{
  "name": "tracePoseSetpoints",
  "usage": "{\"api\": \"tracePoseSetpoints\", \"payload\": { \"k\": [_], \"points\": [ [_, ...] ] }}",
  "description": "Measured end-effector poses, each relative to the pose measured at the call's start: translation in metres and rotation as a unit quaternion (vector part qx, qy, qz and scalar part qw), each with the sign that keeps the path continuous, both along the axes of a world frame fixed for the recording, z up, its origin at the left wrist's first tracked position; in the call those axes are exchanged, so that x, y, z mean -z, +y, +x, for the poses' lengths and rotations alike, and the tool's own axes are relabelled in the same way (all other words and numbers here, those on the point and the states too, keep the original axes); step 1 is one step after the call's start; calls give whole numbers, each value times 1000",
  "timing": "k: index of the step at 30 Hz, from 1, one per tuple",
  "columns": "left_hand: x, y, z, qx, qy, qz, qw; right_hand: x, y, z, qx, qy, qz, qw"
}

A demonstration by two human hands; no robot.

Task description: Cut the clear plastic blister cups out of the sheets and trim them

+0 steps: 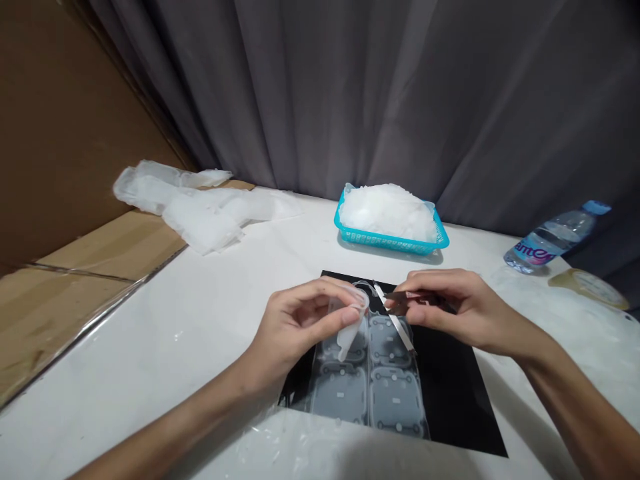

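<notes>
A thin, curled piece of translucent plastic (351, 332) is pinched between the thumb and fingers of my left hand (295, 313). My right hand (450, 300) is closed on slim dark tweezers (404, 295), whose tips point left. Right at these tips, a narrow silvery strip (397, 323) slants down to the right; whether the tweezers grip it, I cannot tell. Below both hands lies a clear sheet (395, 403) with several rounded, moulded sections. It rests on a black mat (463, 407), and my left hand partly covers it.
Behind the mat stands a turquoise basket (390, 245) heaped with whitish translucent pieces. More translucent sheets (200, 213) lie at the back left by cardboard (110, 250). A water bottle (555, 240) leans at the right, near a tape roll (590, 288). A grey curtain (320, 93) hangs behind.
</notes>
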State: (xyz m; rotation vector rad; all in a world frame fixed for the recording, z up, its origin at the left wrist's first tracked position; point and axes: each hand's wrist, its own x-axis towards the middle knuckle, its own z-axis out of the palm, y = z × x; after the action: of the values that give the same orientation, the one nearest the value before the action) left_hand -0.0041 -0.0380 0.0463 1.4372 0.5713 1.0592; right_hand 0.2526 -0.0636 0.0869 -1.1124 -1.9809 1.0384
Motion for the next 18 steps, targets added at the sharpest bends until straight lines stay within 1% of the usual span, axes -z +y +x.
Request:
{"api": "tracePoseSetpoints", "payload": {
  "k": [2, 4, 11, 13, 18],
  "points": [
    [0, 0, 0, 14, -13, -52, 998, -2, -3, -5, -7, -4, 23, 1000],
    [0, 0, 0, 23, -20, -76, 997, -3, -5, -9, -13, -10, 45, 999],
    [-1, -1, 0, 46, -44, -96, 993, 3, -4, -11, -21, 13, 124, 992],
    [-2, -1, -1, 49, -45, -98, 993, 5, -4, -10, -22, 13, 134, 991],
    [-2, -2, -2, 26, -34, -72, 997, 8, -2, -11, -28, 13, 128, 991]
  ]
}}
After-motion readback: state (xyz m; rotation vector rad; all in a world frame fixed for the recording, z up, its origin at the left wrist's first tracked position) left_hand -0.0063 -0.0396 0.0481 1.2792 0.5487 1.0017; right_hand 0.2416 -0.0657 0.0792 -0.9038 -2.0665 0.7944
